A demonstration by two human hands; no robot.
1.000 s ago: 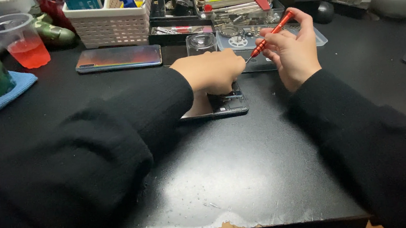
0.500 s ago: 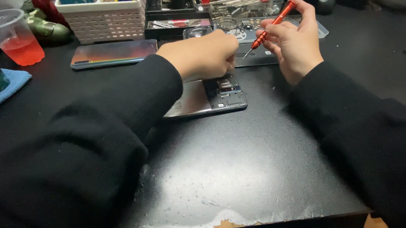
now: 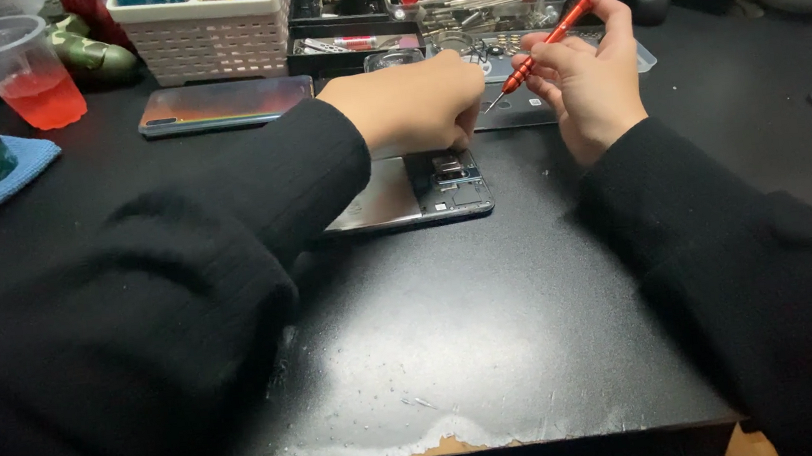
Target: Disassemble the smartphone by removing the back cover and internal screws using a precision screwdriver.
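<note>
At the middle of a black table (image 3: 499, 349), an opened phone (image 3: 422, 188) lies flat with its inner parts showing, and the left hand (image 3: 408, 107) rests curled on its upper end, fingers closed down over something too hidden to make out. Just beside it, raised clear of the phone, the right hand (image 3: 591, 78) pinches a slim red screwdriver (image 3: 542, 41) between thumb and fingertips, its tip slanting down toward the left hand. Behind them sit a white basket (image 3: 205, 38), a detached back cover (image 3: 224, 104) and a plastic cup (image 3: 23, 72) of red drink.
</note>
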